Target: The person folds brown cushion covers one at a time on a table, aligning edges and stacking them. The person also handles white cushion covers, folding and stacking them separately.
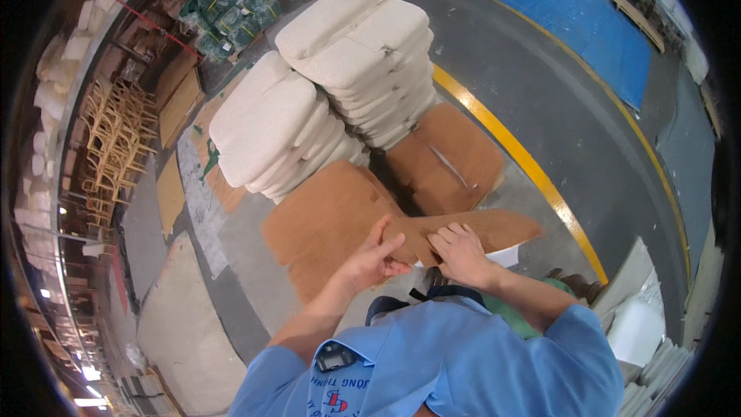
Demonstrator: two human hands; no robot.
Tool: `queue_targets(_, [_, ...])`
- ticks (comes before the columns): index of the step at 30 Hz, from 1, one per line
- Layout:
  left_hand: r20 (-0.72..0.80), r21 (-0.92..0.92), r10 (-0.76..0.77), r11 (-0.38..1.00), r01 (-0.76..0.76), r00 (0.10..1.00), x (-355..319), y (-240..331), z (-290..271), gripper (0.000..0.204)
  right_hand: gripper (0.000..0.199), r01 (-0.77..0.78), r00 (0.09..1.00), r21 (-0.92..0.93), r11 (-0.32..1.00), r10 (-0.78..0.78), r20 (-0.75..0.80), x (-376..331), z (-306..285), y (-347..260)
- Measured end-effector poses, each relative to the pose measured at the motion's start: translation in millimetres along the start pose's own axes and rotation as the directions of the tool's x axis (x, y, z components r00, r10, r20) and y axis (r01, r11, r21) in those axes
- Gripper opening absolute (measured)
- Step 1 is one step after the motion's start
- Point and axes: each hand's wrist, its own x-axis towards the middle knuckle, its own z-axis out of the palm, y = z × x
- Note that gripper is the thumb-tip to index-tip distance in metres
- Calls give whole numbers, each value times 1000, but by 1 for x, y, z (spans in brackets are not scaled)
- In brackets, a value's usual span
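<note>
A brown flat piece, seemingly a fabric cushion cover [494, 230], stretches across in front of me. My right hand [461, 255] grips it near its middle, with the fingers curled over the edge. My left hand [374, 259] is beside it, thumb and fingers apart; I see nothing held in it. Under and beyond the left hand lies a larger brown cover [316, 220], spread out flat. Another brown cover [448, 158] with a pale streak lies farther off to the right. What the right fingertips press on underneath is hidden.
Two tall stacks of white cushions [262, 120] [363, 27] stand just beyond the covers. Green wrapped bundles [231, 15] and piled wooden chair frames [116, 139] are at the far left. A yellow floor line [532, 170] runs along the right, with blue sheeting [579, 15] beyond.
</note>
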Motion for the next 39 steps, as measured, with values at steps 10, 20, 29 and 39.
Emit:
queue_targets(10, [-261,-11,72,997,-77,963,-7,-95,-24,90,56,280,950,32,959,-282,131,69,10,132])
queue_targets(20, [-618,-97,-25,994,-45,786,-71,-148,-72,80,65,-44,918,-223,974,128,376,30,53,273])
queue_targets(29, [-584,30,-150,978,205,798,-57,-162,-76,74,59,-997,69,3,73,931,360,-72,214,285])
queue_targets(39, [-593,276,-79,915,294,801,-14,-147,-102,57,64,-301,7,690,-658,723,691,41,362,269])
